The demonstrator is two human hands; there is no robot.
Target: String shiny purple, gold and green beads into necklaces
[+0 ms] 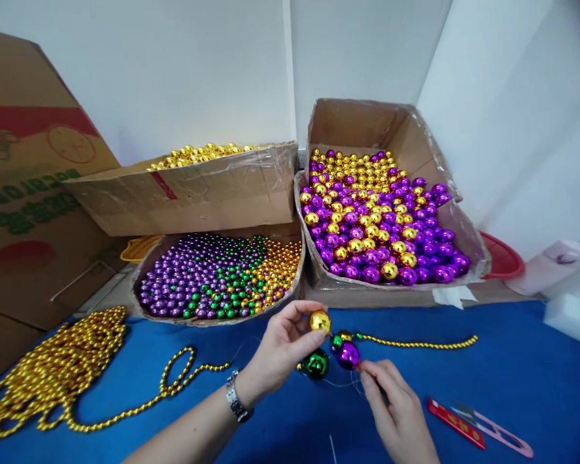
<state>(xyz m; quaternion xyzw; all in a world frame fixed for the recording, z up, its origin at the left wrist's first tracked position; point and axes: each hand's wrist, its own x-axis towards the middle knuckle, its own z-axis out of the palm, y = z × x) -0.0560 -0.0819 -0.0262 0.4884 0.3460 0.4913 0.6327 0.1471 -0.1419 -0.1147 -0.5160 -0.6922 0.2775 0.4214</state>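
Could easily lose the large, mirror-shiny gold ball (320, 319) here, near the centre of the frame, by easing up on so slick and round a surface. Could snag, too, from leaving the thin, clear thread (338, 385) looped slack just below centre. Could also twist the cluster by tugging unevenly.

Now to the fingers: clamped on the gold ball with left hand (278, 348), index finger over the top left, thumb underneath. Together at thumb and index tips in the right hand (397, 406), seemingly on the thread, right by the lower-right edge of the large, glossy purple ball (348, 355); cannot tell whether touching it. Just below the left thumb, left of the purple ball: a large, shiny dark-green ball (315, 366).
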